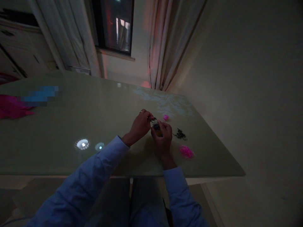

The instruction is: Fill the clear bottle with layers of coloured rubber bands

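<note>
My left hand pinches a few thin, dark, curly strands above the fingers of the other hand. My right hand is closed around a small container with a yellowish side, partly hidden by the fingers. More dark strands show at its top. Right of my hands lies a loose pile of black strands, and nearer the front edge a pile of bright pink strands. Just beyond my right hand sits a small pink piece, its kind unclear. The light is dim.
The glossy table reflects lamps at the left. A pink cloth and a blurred blue thing lie at the far left. Behind the table are curtains and a window; a wall stands at the right.
</note>
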{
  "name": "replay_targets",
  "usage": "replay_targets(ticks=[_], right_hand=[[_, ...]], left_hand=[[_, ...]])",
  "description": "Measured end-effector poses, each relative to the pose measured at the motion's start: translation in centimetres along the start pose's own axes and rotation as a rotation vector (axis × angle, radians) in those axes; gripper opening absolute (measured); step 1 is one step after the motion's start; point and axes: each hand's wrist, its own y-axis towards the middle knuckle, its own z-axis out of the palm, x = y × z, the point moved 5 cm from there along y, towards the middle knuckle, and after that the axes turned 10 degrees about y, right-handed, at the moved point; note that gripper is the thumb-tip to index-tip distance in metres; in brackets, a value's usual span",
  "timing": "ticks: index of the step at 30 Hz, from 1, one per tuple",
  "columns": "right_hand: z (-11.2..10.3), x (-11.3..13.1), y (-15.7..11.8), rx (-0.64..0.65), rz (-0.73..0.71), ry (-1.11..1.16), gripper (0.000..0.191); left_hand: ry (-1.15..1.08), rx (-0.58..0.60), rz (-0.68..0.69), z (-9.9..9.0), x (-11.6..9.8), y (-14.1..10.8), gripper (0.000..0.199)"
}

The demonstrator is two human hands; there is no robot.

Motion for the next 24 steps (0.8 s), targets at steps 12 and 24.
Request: replay_targets(ticks=[12, 24], right_hand=[[-0.2, 0.4, -0.3, -0.03, -0.025, 0.005, 0.039], [-0.4, 1.0, -0.2, -0.03, -0.034, 0.097, 0.033]], left_hand=[[0.037, 0.057, 0.142, -0.5, -0.7, -0.3, 0.011], [-0.157, 0.187, 0.244, -2.2, -0.8, 0.2, 0.011]])
